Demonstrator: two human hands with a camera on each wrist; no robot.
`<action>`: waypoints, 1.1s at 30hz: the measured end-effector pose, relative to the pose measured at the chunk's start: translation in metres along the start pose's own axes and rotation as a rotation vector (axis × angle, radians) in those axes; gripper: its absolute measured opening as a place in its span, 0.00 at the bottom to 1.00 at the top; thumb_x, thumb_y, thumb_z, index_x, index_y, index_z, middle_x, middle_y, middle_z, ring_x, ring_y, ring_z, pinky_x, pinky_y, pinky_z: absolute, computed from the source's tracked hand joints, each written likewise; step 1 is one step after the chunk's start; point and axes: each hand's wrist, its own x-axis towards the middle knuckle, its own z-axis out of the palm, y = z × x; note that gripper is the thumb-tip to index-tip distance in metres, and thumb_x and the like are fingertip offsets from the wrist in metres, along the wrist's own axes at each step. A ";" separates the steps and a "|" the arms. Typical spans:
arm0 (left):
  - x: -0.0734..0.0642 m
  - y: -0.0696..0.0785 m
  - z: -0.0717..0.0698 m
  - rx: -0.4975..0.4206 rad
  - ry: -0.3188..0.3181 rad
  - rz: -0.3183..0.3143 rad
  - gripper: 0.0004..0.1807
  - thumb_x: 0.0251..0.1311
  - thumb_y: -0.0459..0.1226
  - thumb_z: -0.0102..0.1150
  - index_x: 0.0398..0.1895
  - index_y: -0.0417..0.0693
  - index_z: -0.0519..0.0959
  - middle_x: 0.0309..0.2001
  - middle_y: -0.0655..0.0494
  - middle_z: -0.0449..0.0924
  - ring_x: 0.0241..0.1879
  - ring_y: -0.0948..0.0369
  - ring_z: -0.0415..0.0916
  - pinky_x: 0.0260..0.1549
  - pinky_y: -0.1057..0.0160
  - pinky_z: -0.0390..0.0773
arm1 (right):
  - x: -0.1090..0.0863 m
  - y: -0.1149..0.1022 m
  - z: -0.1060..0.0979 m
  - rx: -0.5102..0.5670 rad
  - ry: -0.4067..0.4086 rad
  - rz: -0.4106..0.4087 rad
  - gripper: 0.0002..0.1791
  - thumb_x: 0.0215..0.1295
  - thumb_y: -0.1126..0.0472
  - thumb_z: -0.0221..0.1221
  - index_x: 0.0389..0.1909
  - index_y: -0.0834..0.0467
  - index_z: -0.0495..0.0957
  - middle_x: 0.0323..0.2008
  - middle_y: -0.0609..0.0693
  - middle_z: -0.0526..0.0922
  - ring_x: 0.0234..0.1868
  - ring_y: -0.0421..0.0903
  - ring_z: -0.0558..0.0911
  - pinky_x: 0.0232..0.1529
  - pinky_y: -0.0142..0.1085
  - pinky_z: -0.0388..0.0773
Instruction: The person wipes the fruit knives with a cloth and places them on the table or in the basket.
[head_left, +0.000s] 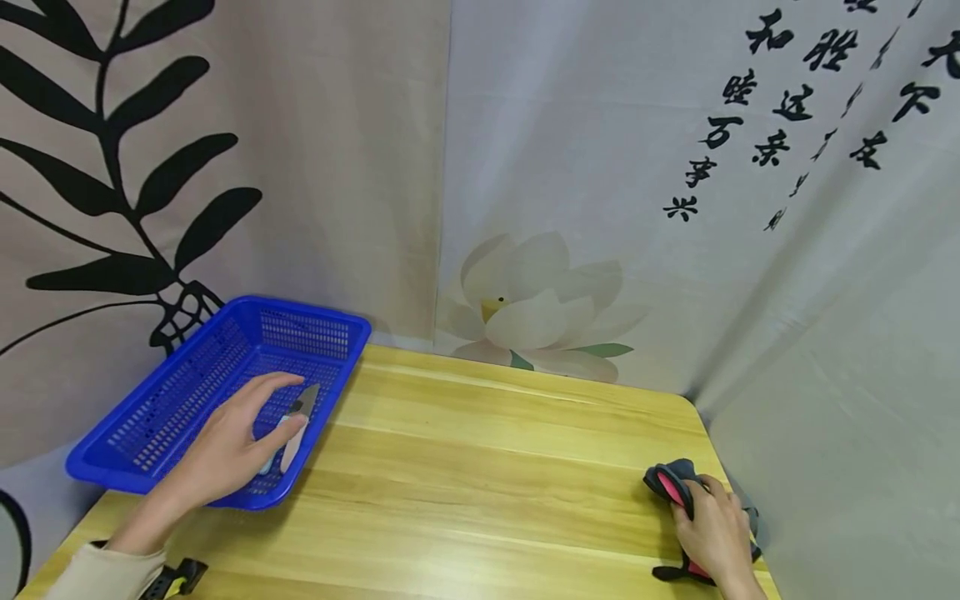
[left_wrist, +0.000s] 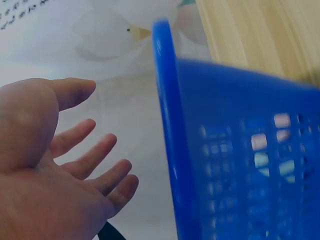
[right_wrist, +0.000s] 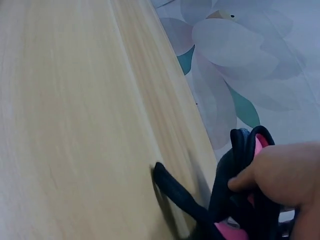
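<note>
My left hand (head_left: 236,437) hovers over the blue plastic basket (head_left: 351,350) with thumb and fingers spread, holding nothing. In the left wrist view, the same hand (left_wrist: 65,155) is beside the basket's rim (left_wrist: 167,120), apart from it. Inside the basket, partly hidden by the hand, lie a pale blade-shaped piece (head_left: 295,446) and something light blue; their kinds cannot be made out. At the table's right side, my right hand (head_left: 716,529) grips a dark grey cloth item with pink inside (head_left: 678,475). The right wrist view shows my thumb pressed against its folded dark fabric (right_wrist: 227,175).
The wooden table (head_left: 480,483) spans the front, with the basket at its left edge. Behind and to the right hangs a pale printed curtain (head_left: 570,167) with a flower, leaves and characters. A dark strap with a small device (head_left: 176,575) is on my left wrist.
</note>
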 end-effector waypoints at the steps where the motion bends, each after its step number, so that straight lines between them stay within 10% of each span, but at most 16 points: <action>1: 0.000 0.004 0.002 -0.001 0.005 0.013 0.29 0.78 0.38 0.72 0.78 0.47 0.76 0.76 0.37 0.77 0.74 0.32 0.74 0.58 0.26 0.78 | 0.000 0.001 0.001 0.001 -0.003 -0.006 0.26 0.72 0.60 0.72 0.64 0.72 0.84 0.71 0.79 0.76 0.60 0.83 0.78 0.55 0.75 0.74; 8: -0.001 0.041 0.022 -0.018 0.044 0.115 0.29 0.75 0.34 0.73 0.77 0.51 0.78 0.74 0.46 0.81 0.74 0.42 0.78 0.68 0.74 0.72 | 0.000 0.007 0.005 0.041 -0.044 -0.075 0.30 0.75 0.52 0.73 0.61 0.75 0.85 0.75 0.78 0.73 0.68 0.84 0.75 0.64 0.80 0.70; 12: -0.004 0.066 0.039 -0.059 0.016 0.155 0.29 0.74 0.33 0.74 0.76 0.52 0.79 0.74 0.49 0.81 0.74 0.44 0.78 0.78 0.54 0.76 | -0.001 0.010 0.008 0.073 -0.057 -0.119 0.34 0.78 0.48 0.71 0.61 0.78 0.83 0.74 0.80 0.74 0.71 0.83 0.75 0.69 0.79 0.69; 15: -0.009 0.083 0.052 -0.084 -0.028 0.176 0.30 0.73 0.34 0.74 0.76 0.55 0.79 0.76 0.51 0.81 0.75 0.45 0.79 0.68 0.31 0.81 | -0.002 0.010 0.009 0.106 -0.078 -0.108 0.38 0.82 0.42 0.66 0.61 0.79 0.83 0.76 0.81 0.72 0.74 0.83 0.72 0.72 0.79 0.66; 23: -0.023 0.106 0.084 -0.093 -0.141 0.197 0.29 0.77 0.40 0.72 0.77 0.62 0.78 0.78 0.55 0.78 0.78 0.47 0.78 0.69 0.37 0.84 | -0.012 -0.009 0.007 0.230 -0.014 -0.104 0.33 0.90 0.41 0.55 0.61 0.70 0.86 0.79 0.76 0.69 0.77 0.80 0.66 0.74 0.77 0.60; 33: -0.036 0.098 0.125 -0.083 -0.206 0.193 0.30 0.79 0.43 0.71 0.80 0.57 0.77 0.77 0.57 0.79 0.80 0.46 0.75 0.71 0.33 0.81 | -0.021 -0.075 0.035 0.250 0.215 -0.487 0.24 0.80 0.57 0.69 0.69 0.63 0.83 0.71 0.68 0.81 0.73 0.71 0.76 0.72 0.72 0.69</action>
